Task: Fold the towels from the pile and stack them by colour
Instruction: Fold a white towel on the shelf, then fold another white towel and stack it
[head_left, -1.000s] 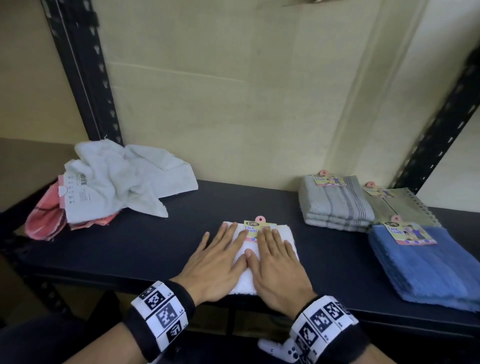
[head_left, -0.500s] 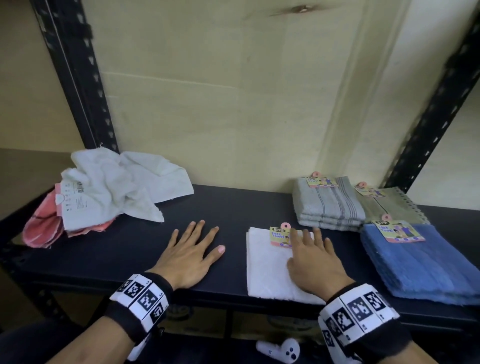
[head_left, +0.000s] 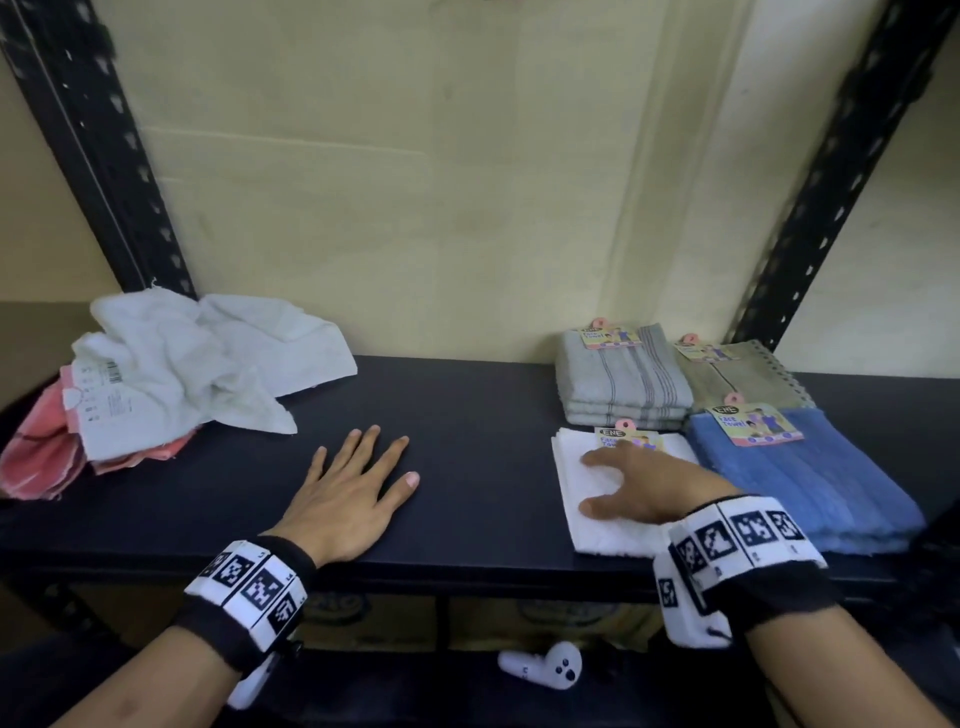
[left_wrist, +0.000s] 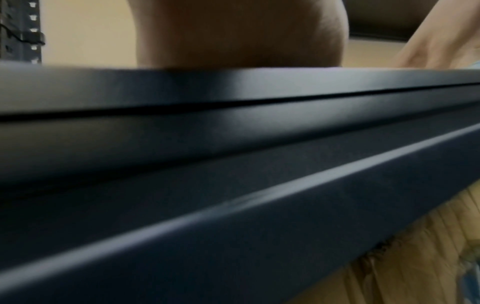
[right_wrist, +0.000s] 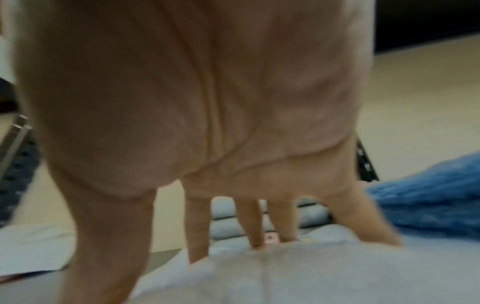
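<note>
Folded white towel (head_left: 597, 488) under right hand's fingers (head_left: 597, 460)

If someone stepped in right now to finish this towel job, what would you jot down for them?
Left hand: flat on the bare shelf, holding nothing.
Right hand: fingers spread, pressing on the folded white towel, which lies beside the blue towel and in front of the grey stack.
Done: grey, olive towel, blue and one white folded at the right.
Left: the pile at the left, crumpled white over pink, still to fold and stack.
</note>
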